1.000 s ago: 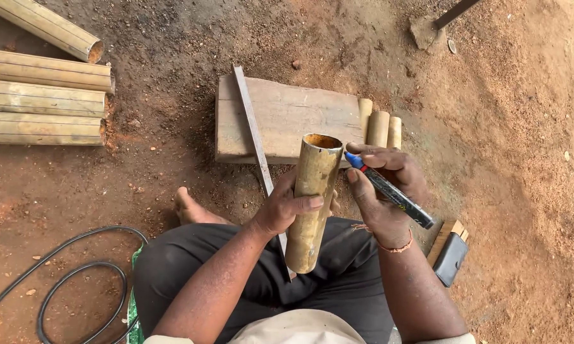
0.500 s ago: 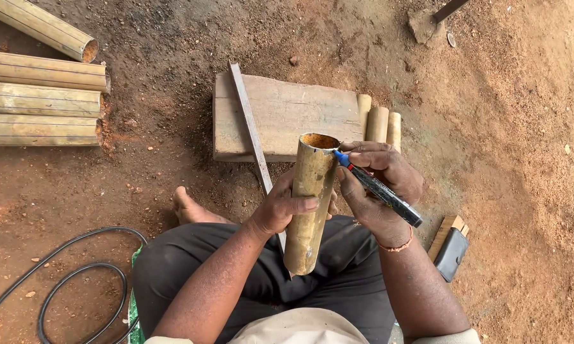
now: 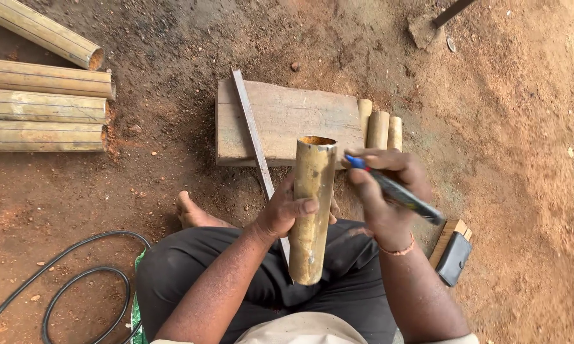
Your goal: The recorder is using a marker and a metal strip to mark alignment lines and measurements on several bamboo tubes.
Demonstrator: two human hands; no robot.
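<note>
Left hand (image 3: pixel 287 213) comes up from the lower centre of the frame, forearm angled up-right, thumb across the front and fingers curled round the back of a bamboo tube (image 3: pixel 310 210). Grip is closed tight round its middle; tube stands nearly upright at frame centre, open end up. Right hand (image 3: pixel 382 197) is bent in from the lower right, fingers pinched shut on a marker (image 3: pixel 394 190) w/ blue tip pointing left, just beside the tube's upper rim (can't tell if tip touches). Behind, upper centre: wood block (image 3: pixel 280 121) on the dirt, metal ruler (image 3: pixel 254 140) lying across its left edge, lower end hidden behind hand and tube. Small black case (image 3: pixel 454 258) at right, partly behind the forearm.
</note>
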